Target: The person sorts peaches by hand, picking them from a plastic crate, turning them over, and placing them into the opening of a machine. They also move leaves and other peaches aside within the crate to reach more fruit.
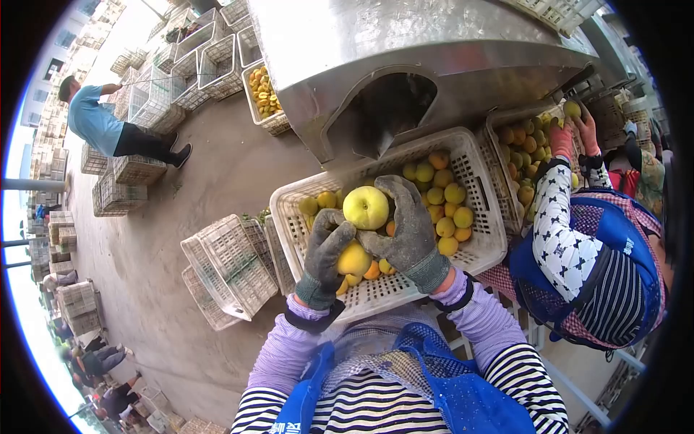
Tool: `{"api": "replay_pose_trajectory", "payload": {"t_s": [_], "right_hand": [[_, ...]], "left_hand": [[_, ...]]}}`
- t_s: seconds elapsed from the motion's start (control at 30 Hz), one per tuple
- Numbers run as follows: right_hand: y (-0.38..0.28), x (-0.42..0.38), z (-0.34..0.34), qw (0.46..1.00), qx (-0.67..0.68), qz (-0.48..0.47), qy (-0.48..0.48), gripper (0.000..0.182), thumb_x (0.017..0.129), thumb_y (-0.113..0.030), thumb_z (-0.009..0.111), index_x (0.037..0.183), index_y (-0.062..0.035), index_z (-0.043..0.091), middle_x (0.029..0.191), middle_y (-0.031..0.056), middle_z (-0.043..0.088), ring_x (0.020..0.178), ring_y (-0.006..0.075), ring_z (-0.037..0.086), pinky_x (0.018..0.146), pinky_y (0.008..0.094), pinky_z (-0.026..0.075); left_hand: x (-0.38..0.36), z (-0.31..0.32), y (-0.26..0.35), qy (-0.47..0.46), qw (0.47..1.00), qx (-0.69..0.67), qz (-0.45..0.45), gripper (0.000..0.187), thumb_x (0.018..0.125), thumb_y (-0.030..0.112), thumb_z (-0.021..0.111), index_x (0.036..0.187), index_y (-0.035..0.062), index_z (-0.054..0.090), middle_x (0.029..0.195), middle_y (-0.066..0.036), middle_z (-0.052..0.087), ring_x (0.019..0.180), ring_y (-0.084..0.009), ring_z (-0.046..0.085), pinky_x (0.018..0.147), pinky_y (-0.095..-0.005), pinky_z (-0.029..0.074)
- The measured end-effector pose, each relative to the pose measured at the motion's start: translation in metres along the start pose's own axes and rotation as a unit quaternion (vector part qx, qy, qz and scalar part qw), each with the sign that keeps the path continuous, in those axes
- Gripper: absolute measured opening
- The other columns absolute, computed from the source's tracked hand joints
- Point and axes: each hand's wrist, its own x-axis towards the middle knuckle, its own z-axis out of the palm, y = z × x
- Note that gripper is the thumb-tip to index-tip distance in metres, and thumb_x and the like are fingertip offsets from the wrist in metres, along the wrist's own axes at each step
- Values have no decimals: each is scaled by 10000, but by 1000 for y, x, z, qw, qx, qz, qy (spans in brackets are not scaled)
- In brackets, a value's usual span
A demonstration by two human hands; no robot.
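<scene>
Both my hands wear dark grey work gloves and are over a white plastic crate [473, 262] of yellow and orange peaches [453, 193]. My right hand [412, 235] curls its fingers and thumb around a pale yellow-green peach [366, 207], its stem dimple facing up. Closed beside it, my left hand [324, 257] has an orange-yellow peach [353, 259] against its palm. The left fingertips come close to the pale peach. Loose peaches lie below and around both hands, partly covered by them.
A metal chute [434, 65] with a dark opening hangs over the crate's far side. At right, a co-worker [578, 253] handles a peach above another crate [499, 130]. Stacked crates [233, 271] stand at left. Farther off, a person [101, 119] stands by more crates.
</scene>
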Motion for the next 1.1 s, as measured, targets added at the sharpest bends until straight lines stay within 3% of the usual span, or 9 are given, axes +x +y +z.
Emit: {"api": "replay_pose_trajectory", "payload": {"t_s": [0.33,0.5,0.6,0.67,0.7,0.77,0.8,0.93,1.1], "right_hand": [[91,89,10,977,-211,6,9,518,649,-398,877,969,-69,636,982,146,643,917,344,642,803,439,538],[88,109,3,977,-210,10,-45,496,686,-398,870,999,-73,665,1007,136,660,908,343,649,810,439,538],[111,133,16,981,-178,-67,-36,542,706,-398,866,1090,-72,666,1047,140,663,927,330,654,818,431,538],[118,146,24,977,-189,-99,-14,590,707,-404,867,1147,-74,655,1070,141,662,950,322,654,830,430,537],[113,144,24,976,-188,-107,7,616,704,-408,869,1173,-74,649,1079,143,660,961,319,653,836,429,536],[63,130,2,986,-141,-77,41,687,690,-421,872,1228,-74,624,1105,147,649,998,321,643,860,429,528],[42,119,-7,993,-105,-51,35,729,684,-431,873,1262,-74,608,1125,147,642,1022,322,636,878,431,522],[6,16,-9,981,-70,-77,-163,854,667,-436,872,1374,-75,555,1240,156,595,1101,329,607,906,422,514],[4,-15,-2,980,-116,-75,-145,784,672,-389,868,1333,-80,581,1164,140,620,1031,334,624,841,419,533]], "left_hand": [[14,-8,-6,-31,990,117,76,288,1014,85,503,1262,-56,546,1269,-229,574,1067,-285,645,867,-379,563],[7,-34,-28,-93,896,329,282,357,1009,125,535,1325,-41,507,1277,-232,570,1106,-303,635,893,-402,557],[7,-38,-33,-37,958,236,155,398,1008,119,538,1369,-36,472,1293,-226,564,1143,-315,617,924,-405,548],[3,-20,-25,-31,936,245,249,421,1003,106,549,1391,-32,461,1311,-207,558,1163,-303,605,966,-397,538],[3,-18,-25,-17,951,243,189,399,1003,105,553,1372,-27,479,1307,-184,561,1164,-274,605,981,-395,541],[13,-12,-22,27,998,-37,43,365,1006,105,560,1339,-31,499,1273,-161,583,1134,-244,614,970,-397,551],[20,-12,-11,37,935,-338,-100,343,1011,83,560,1329,-30,494,1236,-143,612,1112,-221,622,967,-386,554],[9,-4,-17,-7,997,42,63,388,1047,227,525,1344,-18,481,1217,-135,632,1100,-228,631,969,-361,547],[7,-10,-19,-85,994,71,7,602,1063,502,368,1383,-2,444,1260,-145,610,1143,-249,613,1000,-363,521]]}}
